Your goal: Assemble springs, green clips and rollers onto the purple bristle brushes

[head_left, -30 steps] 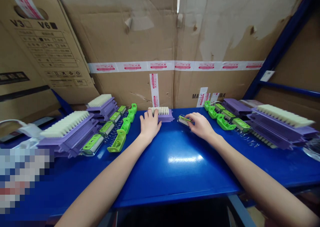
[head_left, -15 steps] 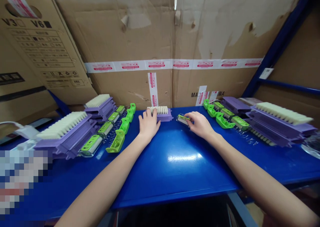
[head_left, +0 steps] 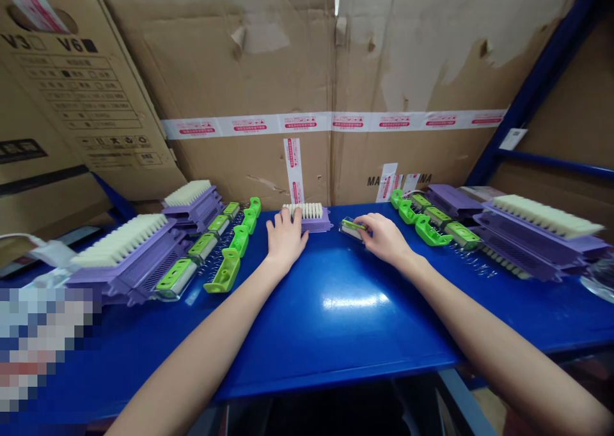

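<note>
My left hand [head_left: 286, 239] lies against the left part of a purple brush [head_left: 314, 222] with cream bristles, at the back of the blue table. Its fingers are spread and reach over the bristles, with the thumb at the front side; the hand does not close round the brush. To the right of that brush, my right hand [head_left: 385, 236] pinches a small clear block with a green top [head_left: 352, 228] at its right end. The block sits low, at or just above the tabletop; I cannot tell which. My fingers cover part of it.
Purple brushes [head_left: 119, 241] are stacked at left, more purple brushes [head_left: 537, 231] at right. Beside both stacks lie green-topped clear blocks [head_left: 202, 249], bright green brackets [head_left: 230, 270] and loose springs [head_left: 472, 260]. Cardboard [head_left: 240, 71] walls the back. A blue post [head_left: 532, 84] rises at right.
</note>
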A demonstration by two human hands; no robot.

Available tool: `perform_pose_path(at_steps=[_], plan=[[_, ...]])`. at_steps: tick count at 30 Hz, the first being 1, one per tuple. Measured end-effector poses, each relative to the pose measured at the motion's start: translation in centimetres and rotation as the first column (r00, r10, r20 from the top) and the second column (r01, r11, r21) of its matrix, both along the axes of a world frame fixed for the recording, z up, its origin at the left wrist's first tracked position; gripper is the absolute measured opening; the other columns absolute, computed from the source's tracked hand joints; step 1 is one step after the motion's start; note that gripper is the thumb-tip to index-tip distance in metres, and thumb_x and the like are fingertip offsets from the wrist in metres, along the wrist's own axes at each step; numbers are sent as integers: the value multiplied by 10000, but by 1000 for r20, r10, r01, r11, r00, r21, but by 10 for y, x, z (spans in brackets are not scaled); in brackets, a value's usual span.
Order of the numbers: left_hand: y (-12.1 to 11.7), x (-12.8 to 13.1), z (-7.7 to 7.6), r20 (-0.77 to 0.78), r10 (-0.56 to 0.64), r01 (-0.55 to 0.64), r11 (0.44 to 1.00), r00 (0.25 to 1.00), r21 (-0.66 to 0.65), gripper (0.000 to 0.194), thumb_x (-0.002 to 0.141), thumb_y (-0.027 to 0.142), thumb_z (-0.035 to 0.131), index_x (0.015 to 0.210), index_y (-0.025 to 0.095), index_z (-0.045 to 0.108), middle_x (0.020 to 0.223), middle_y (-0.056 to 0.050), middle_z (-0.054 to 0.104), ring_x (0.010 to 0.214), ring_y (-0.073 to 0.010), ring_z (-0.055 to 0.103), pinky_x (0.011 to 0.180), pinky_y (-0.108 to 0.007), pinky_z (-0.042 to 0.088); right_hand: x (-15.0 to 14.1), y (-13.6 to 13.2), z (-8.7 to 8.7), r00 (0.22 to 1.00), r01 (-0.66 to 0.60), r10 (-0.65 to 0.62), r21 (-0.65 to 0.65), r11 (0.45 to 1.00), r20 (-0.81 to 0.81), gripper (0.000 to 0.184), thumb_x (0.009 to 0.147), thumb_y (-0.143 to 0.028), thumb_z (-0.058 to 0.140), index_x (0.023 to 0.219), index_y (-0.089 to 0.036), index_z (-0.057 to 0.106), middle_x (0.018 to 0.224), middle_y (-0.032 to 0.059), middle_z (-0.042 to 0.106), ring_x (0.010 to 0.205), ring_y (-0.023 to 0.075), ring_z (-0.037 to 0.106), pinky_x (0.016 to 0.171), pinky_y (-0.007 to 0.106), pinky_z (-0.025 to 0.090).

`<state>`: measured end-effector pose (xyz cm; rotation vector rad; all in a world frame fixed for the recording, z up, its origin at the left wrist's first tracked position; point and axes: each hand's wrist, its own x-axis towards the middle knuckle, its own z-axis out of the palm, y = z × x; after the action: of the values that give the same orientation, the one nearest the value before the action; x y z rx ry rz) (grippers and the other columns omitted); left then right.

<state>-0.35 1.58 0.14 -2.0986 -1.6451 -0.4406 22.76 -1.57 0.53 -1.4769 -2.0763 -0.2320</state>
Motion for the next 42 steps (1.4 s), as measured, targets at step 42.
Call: perform_pose_path(at_steps=[42], plan=[[1,0,0,-32,15,-14,1000,999,13,548,878,403,461,1355,142,385,1277,-208,456,1067,-341,487,848,-449,409,4,9,1,1000,-7,7,-1,1000,-1,203,830,-154,520,965,-180,670,855,63,654,778,181,559,724,282,402]])
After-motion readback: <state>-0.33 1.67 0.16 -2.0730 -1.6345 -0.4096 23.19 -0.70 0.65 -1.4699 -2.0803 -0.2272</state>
